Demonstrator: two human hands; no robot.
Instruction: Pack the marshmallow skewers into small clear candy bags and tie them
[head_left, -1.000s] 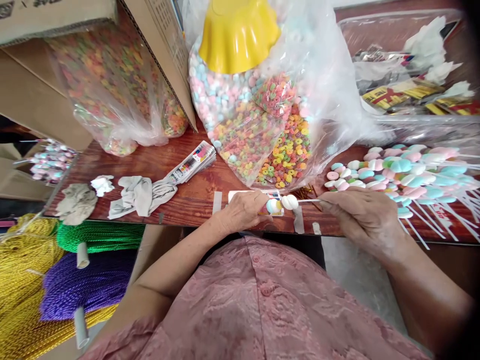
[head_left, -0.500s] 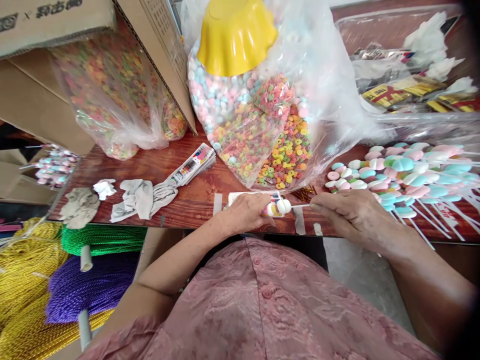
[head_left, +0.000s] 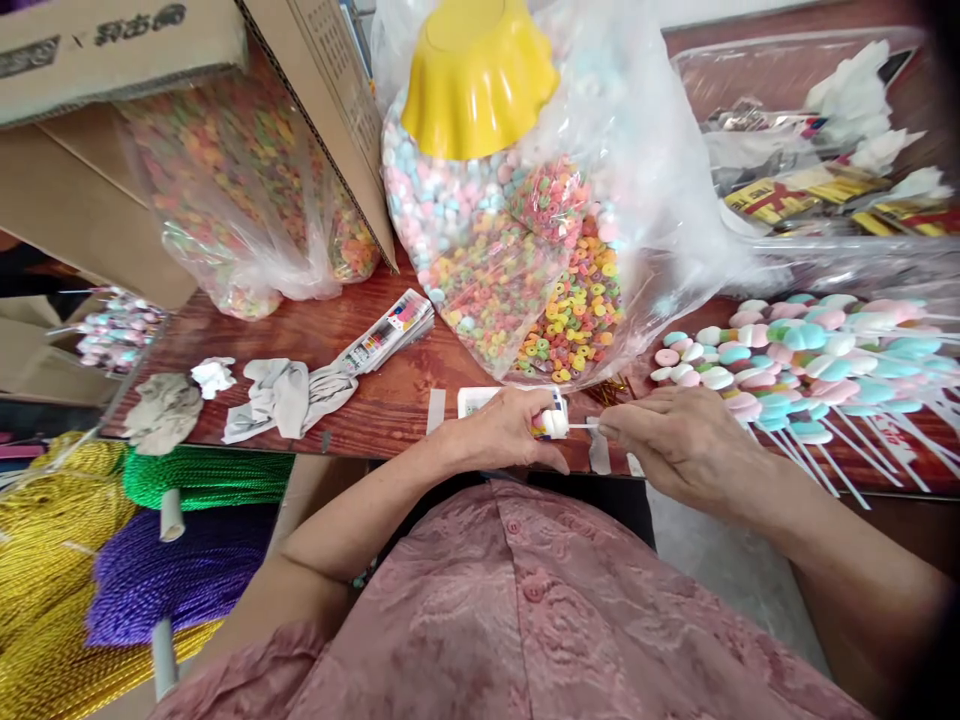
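Near the table's front edge, my left hand (head_left: 504, 430) curls around the candy end of a candy skewer (head_left: 555, 424). White marshmallow pieces show between its fingers and its thumb, which is stretched out below. The rest of the candy is hidden in the palm. From the right, my right hand (head_left: 675, 445) pinches the skewer's thin white stick (head_left: 581, 427) between thumb and fingertips. Partly behind my left hand lies a small white tray or packet (head_left: 472, 400). Finished-looking candy skewers (head_left: 810, 350) in pink, blue and white are piled beyond my right hand.
A large clear bag holds marshmallows and candy rings (head_left: 577, 310), with a yellow scalloped bowl (head_left: 480, 80) on top. Left are a carton (head_left: 330, 90), flat wrappers (head_left: 386, 332) and crumpled gloves (head_left: 289, 400). A plastic bin of packets (head_left: 817, 240) stands back right. Cords (head_left: 180, 580) hang lower left.
The skewer and my right hand have shifted left, and less candy sticks out of my left hand. My left thumb has moved away from the fingers. The view has tilted slightly.
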